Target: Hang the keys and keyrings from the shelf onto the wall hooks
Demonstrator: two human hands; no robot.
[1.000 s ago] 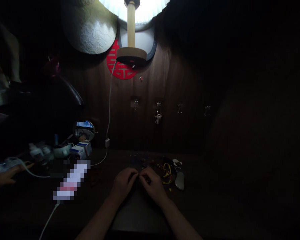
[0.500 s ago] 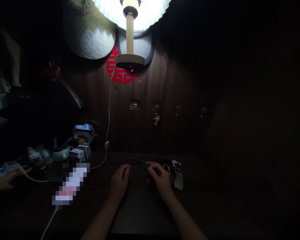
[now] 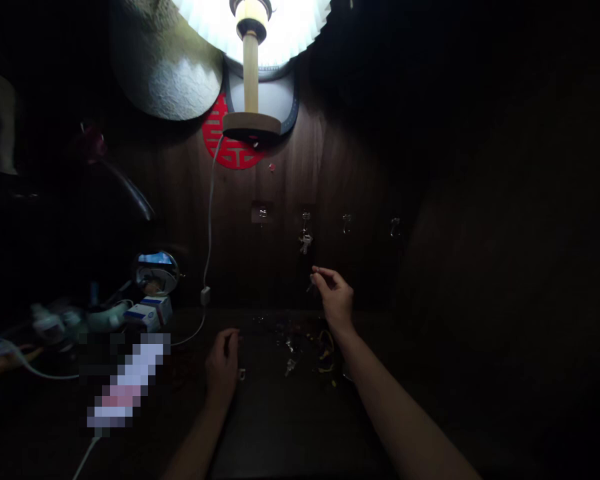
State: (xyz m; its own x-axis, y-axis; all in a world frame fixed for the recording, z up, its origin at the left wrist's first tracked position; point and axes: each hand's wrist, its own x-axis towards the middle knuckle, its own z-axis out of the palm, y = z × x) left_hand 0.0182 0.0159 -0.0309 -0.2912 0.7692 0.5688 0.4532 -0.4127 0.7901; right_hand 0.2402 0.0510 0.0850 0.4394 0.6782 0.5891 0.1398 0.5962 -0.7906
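A red paper-cut double-happiness character (image 3: 229,139) hangs on the wooden wall (image 3: 340,167); print on the white-and-blue boxes (image 3: 143,317) is too small to read.

A tiny object (image 3: 310,287) pinched at the fingertips of the right grip (image 3: 334,300) is too small and dim to be identified. Below that grip, the small parts (image 3: 290,347) scattered on the bench (image 3: 280,427) are obscured by shadow and cannot be told apart. Well to the left of the grip, an oblong object (image 3: 127,380) lying on the bench is blurred into coarse pixels. Above the grip, the pleated lampshade (image 3: 250,27) is cut off by the top edge. At the far left edge, a hand-like shape (image 3: 0,367) is cut off and too dim to be made out.
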